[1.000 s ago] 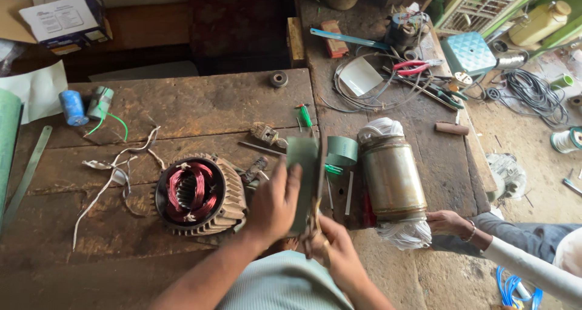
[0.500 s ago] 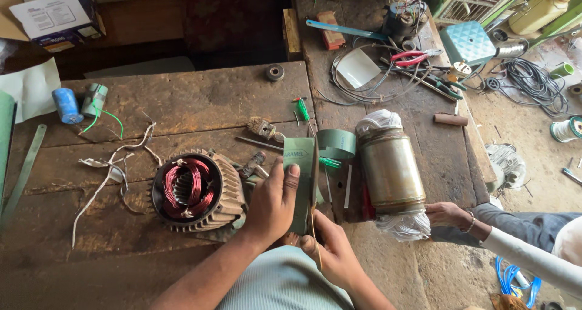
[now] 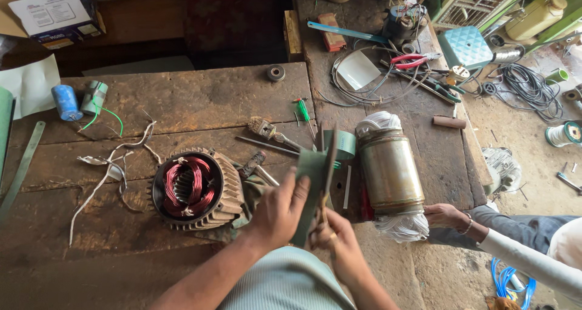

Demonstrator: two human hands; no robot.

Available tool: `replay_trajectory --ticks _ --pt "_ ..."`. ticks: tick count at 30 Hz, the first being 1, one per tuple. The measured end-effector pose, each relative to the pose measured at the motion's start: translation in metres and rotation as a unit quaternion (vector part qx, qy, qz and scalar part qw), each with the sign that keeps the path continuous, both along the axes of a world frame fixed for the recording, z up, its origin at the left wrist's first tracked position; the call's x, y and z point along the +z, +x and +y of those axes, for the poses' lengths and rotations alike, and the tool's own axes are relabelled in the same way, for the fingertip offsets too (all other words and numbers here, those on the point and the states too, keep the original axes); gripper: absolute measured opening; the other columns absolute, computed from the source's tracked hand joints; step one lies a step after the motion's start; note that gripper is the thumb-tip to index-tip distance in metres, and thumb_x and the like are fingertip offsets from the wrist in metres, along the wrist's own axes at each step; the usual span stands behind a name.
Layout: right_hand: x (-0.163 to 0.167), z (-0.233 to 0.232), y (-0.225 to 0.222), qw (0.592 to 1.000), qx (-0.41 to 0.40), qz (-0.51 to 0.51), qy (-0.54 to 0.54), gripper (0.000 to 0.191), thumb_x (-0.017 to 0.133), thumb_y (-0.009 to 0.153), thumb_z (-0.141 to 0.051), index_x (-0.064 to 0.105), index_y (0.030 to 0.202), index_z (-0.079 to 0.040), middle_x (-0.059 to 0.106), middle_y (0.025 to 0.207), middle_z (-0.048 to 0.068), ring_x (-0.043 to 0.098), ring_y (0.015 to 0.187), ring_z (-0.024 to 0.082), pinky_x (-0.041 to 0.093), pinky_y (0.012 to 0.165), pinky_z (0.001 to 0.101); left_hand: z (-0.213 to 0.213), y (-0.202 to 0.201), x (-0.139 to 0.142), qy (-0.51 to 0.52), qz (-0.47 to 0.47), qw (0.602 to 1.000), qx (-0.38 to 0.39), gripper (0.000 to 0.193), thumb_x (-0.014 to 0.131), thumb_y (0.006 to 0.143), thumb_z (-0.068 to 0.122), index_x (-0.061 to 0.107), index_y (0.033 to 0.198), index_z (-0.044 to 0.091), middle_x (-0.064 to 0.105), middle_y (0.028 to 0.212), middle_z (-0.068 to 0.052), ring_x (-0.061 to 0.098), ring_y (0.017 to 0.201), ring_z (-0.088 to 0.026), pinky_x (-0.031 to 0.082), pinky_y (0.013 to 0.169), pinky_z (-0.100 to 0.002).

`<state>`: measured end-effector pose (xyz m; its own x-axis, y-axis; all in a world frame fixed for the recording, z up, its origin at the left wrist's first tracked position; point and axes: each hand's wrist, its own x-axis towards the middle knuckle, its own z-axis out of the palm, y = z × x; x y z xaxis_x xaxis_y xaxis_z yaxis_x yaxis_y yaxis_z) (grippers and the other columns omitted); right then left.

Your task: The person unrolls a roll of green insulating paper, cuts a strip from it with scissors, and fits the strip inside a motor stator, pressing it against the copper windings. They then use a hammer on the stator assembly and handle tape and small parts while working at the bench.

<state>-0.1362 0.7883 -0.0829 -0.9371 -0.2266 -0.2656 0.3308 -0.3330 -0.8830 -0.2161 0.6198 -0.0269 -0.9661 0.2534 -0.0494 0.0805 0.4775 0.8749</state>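
Observation:
My left hand (image 3: 280, 210) grips the near side of a stiff dark-green sheet (image 3: 308, 186), held upright over the workbench. Just right of it, my right hand (image 3: 336, 237) holds what looks like a pair of scissors (image 3: 328, 164), the blades running up along the sheet's right edge. A finned motor stator with red copper windings (image 3: 194, 189) lies just left of my left hand. To the right lies a metal cylinder with white windings at both ends (image 3: 388, 170).
Another person's hand (image 3: 445, 216) rests by the cylinder's near end. A green roll (image 3: 347, 144), a brush (image 3: 267, 129), a green screwdriver (image 3: 303, 111), white wire scraps (image 3: 109, 164), a blue capacitor (image 3: 65, 102) and red pliers (image 3: 412, 60) lie on the wooden bench (image 3: 200, 98).
Both hands stay on the green sheet. It has turned more edge-on, and the blades now reach higher along its right edge. The other person's hand stays by the cylinder.

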Motion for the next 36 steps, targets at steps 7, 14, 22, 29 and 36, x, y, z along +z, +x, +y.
replay_trajectory --ticks 7,14,22,29,36 --pt "-0.001 0.026 -0.007 0.998 0.049 0.033 0.038 0.057 0.076 0.085 -0.059 0.064 0.097 -0.004 0.054 0.076 -0.005 0.049 0.067 0.005 0.040 0.058 0.0224 -0.014 -0.003 0.012 0.042 0.014 0.998 -0.035 0.045 0.047 0.105 0.036 0.058 0.119 -0.006 0.067 0.066 -0.022 0.072 0.062 -0.037 0.050 0.051 -0.045" --pt "-0.002 0.056 -0.007 0.991 0.109 -0.013 0.075 0.048 0.082 0.084 -0.046 0.066 0.096 -0.002 0.051 0.075 -0.007 0.044 0.066 0.003 0.035 0.055 0.0216 -0.040 -0.020 0.034 0.021 -0.096 0.987 -0.125 0.044 0.046 0.104 0.041 0.061 0.118 0.001 0.072 0.076 -0.016 0.073 0.068 -0.024 0.054 0.062 -0.040" --pt "-0.004 0.085 -0.009 0.976 0.162 -0.002 0.147 0.042 0.082 0.089 -0.039 0.063 0.083 -0.002 0.053 0.066 -0.004 0.049 0.059 0.005 0.039 0.051 0.0236 -0.054 -0.037 0.031 0.001 -0.183 0.962 -0.201 0.042 0.046 0.103 0.044 0.063 0.115 0.007 0.070 0.077 -0.007 0.064 0.068 -0.015 0.053 0.064 -0.034" --pt "-0.004 0.049 -0.007 0.996 0.059 -0.065 -0.025 0.050 0.069 0.083 -0.049 0.075 0.099 -0.002 0.066 0.071 -0.003 0.057 0.060 0.004 0.040 0.051 0.0186 -0.041 -0.030 0.016 -0.139 0.472 0.836 -0.243 0.014 0.058 0.105 0.034 0.061 0.101 0.021 0.070 0.095 0.000 0.067 0.083 -0.017 0.054 0.077 -0.036" --pt "0.004 0.018 -0.007 0.993 -0.047 -0.093 -0.057 0.025 0.079 0.085 -0.019 0.072 0.104 -0.004 0.070 0.080 -0.002 0.060 0.066 0.005 0.047 0.059 0.0225 -0.035 -0.015 0.014 -0.066 -0.072 0.992 -0.076 0.029 0.074 0.096 0.039 0.074 0.093 0.011 0.063 0.086 -0.011 0.056 0.065 -0.019 0.050 0.062 -0.035"
